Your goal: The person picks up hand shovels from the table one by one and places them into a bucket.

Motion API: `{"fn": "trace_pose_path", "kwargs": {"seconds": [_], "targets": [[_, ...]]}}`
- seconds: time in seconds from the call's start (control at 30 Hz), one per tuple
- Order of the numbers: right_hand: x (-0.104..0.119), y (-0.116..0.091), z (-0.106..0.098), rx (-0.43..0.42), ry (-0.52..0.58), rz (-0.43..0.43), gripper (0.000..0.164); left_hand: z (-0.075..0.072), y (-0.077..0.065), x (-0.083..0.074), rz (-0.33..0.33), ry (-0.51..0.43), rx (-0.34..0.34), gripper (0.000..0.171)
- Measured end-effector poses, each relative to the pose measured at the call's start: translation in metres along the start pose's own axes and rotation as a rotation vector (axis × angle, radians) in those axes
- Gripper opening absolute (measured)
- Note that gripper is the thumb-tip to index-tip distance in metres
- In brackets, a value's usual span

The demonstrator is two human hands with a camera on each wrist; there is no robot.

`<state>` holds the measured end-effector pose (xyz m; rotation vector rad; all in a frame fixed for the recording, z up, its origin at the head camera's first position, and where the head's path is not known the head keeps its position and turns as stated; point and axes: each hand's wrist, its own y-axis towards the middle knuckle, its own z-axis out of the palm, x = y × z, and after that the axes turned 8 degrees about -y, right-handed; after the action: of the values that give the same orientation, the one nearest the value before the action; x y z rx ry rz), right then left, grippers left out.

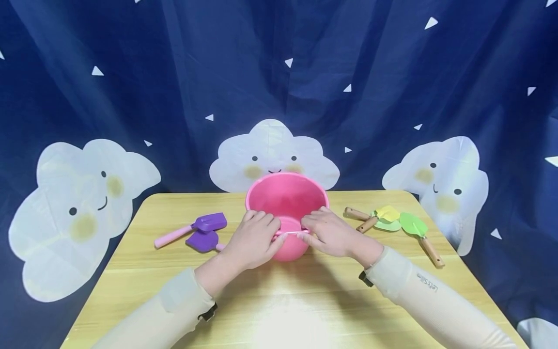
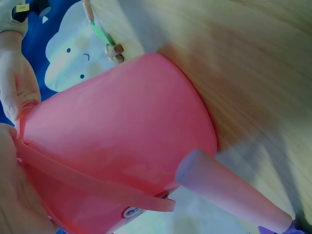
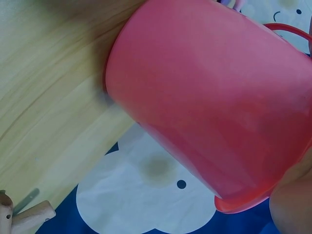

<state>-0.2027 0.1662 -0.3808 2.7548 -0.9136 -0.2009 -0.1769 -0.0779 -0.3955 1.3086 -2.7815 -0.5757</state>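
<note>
A pink bucket [image 1: 285, 191] stands on the wooden table, its mouth facing up. On the left side of its near rim my left hand [image 1: 257, 240] grips, fingers over the edge and thumb outside. My right hand [image 1: 333, 232] holds the right side of that rim the same way. The bucket's handle [image 2: 92, 183] hangs down along the outside wall in the left wrist view. The bucket wall [image 3: 209, 92] fills much of the right wrist view, where only a little of the right hand [image 3: 295, 200] shows.
Left of the bucket lie a flat purple shovel [image 1: 211, 221] and a purple pointed shovel [image 1: 202, 241], both with pink handles. On the right are a yellow toy shovel [image 1: 388, 213], a green leaf-shaped trowel [image 1: 414, 224] and a pale green tool [image 1: 388, 225]. A blue curtain [image 1: 279, 72] hangs behind the table.
</note>
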Motion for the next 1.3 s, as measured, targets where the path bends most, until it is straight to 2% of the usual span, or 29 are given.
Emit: {"fn": "trace_pose_path", "kwargs": {"seconds": [0.23,0.57,0.93,1.1,1.3], "targets": [[0.001,0.000,0.001,0.019,0.000,0.017,0.025,-0.002,-0.001,0.003,0.014,-0.069,0.004,0.035],[0.002,0.001,-0.002,0.026,-0.002,0.013,0.024,-0.010,-0.004,0.014,-0.001,-0.156,-0.071,0.033],[0.000,0.003,-0.004,0.030,0.001,-0.001,0.026,-0.025,-0.010,0.036,-0.037,-0.192,-0.175,0.038],[0.000,0.002,-0.005,0.027,-0.003,0.002,0.025,-0.027,-0.015,0.043,-0.044,-0.200,-0.191,0.041],[0.000,0.001,-0.003,0.017,0.003,0.004,0.024,-0.027,-0.022,0.051,-0.089,-0.192,-0.181,0.038]]}}
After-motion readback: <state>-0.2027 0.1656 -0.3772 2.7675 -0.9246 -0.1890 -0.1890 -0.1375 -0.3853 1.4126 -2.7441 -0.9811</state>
